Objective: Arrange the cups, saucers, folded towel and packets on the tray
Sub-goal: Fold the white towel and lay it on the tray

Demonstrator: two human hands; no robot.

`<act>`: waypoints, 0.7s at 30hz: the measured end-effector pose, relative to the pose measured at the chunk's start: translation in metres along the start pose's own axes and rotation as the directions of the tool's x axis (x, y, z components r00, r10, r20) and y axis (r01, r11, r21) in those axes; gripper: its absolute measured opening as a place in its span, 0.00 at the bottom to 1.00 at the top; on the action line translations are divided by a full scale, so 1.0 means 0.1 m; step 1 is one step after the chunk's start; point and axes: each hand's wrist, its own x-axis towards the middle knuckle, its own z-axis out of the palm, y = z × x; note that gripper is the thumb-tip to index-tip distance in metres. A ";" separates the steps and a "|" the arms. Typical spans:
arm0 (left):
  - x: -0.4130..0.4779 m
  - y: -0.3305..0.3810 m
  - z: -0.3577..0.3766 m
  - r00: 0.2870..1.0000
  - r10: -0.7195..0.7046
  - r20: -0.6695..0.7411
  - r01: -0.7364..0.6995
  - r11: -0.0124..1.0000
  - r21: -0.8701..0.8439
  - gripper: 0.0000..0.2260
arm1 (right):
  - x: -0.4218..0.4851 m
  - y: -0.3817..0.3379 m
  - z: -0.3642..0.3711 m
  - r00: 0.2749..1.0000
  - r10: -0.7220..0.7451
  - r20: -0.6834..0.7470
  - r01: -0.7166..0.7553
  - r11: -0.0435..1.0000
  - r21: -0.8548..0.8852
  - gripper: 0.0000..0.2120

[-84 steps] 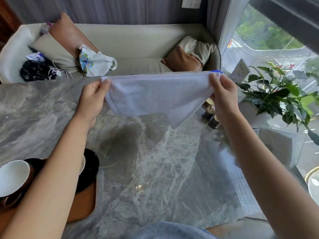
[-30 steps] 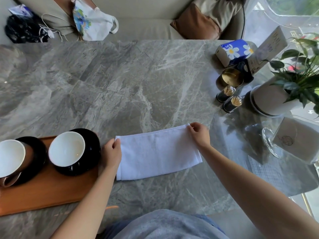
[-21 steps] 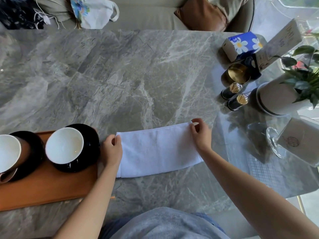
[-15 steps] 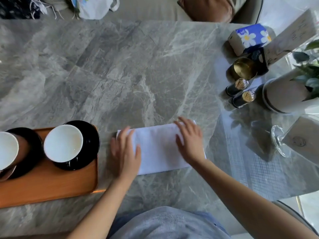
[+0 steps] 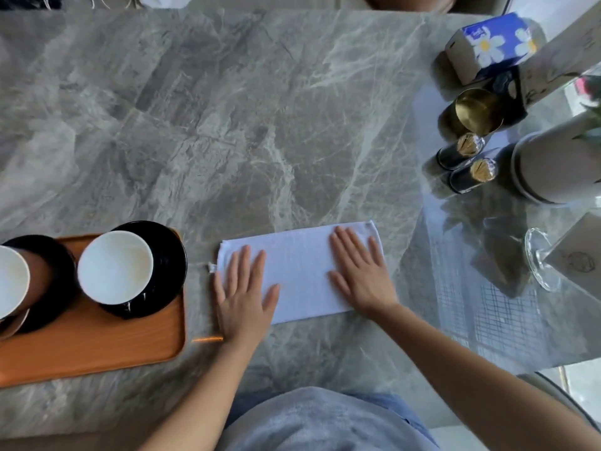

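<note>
Flat on the grey marble bench (image 5: 260,125), a white towel (image 5: 299,268) lies folded into a long strip just to the right of the wooden tray (image 5: 97,349), pinned at both ends by a person's bare palms. Neither hand grips anything: the left hand (image 5: 244,297) rests spread wide over the strip's left end, its heel on the stone, and the right hand (image 5: 361,271) lies equally spread near the right end, fingers pointing away from the body, a pose that appears meant to press the layers down and keep the edges square before the cloth is folded again or lifted. Beside it, the tray already carries two white cups, the nearer cup (image 5: 115,266) seated in a black saucer (image 5: 169,255) that overhangs the tray's far rim, the other cup (image 5: 11,281) cut off by the frame on a second saucer (image 5: 55,288); the tray's near half is bare wood, seemingly left free for the towel. Farther right, well apart from the work, stand a blue flowered tissue pack (image 5: 487,43), a brass cup (image 5: 476,110), two small dark jars (image 5: 461,151) and a pale plant pot (image 5: 553,167). No packets can be made out with certainty.
</note>
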 end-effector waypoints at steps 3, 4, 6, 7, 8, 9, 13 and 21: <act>0.01 -0.02 -0.01 0.999 -0.043 -0.010 0.043 0.999 0.002 0.29 | -0.06 0.24 -0.05 1.000 -0.016 0.022 0.016 0.999 -0.028 0.31; 0.01 -0.01 -0.01 0.999 -0.045 -0.012 0.045 0.999 0.004 0.29 | -0.05 0.24 -0.05 1.000 -0.016 0.020 0.017 1.000 -0.023 0.30; 0.02 0.00 -0.03 0.999 -0.037 -0.010 0.038 0.999 0.014 0.29 | -0.04 0.21 -0.04 1.000 -0.011 0.023 0.012 1.000 -0.017 0.30; 0.02 -0.02 -0.04 0.999 -0.034 -0.008 0.034 0.999 0.020 0.29 | -0.03 0.21 -0.05 1.000 -0.010 0.027 0.011 1.000 -0.013 0.30; 0.01 -0.02 -0.05 0.999 -0.033 -0.002 0.033 0.999 0.026 0.29 | -0.04 0.21 -0.06 0.999 -0.011 0.031 0.011 1.000 -0.012 0.30; 0.01 -0.02 -0.06 1.000 -0.031 0.005 0.031 0.999 0.034 0.29 | -0.04 0.21 -0.07 0.999 -0.011 0.033 0.011 1.000 -0.011 0.30; 0.01 0.00 -0.11 0.999 0.015 0.030 -0.016 0.999 0.050 0.30 | -0.03 0.17 -0.12 1.000 -0.022 0.020 0.022 1.000 -0.013 0.31; -0.18 0.32 -0.26 0.808 0.568 -0.156 -0.589 0.786 -0.188 0.23 | 0.32 -0.20 -0.46 0.953 -0.280 -0.119 0.279 0.960 -0.027 0.26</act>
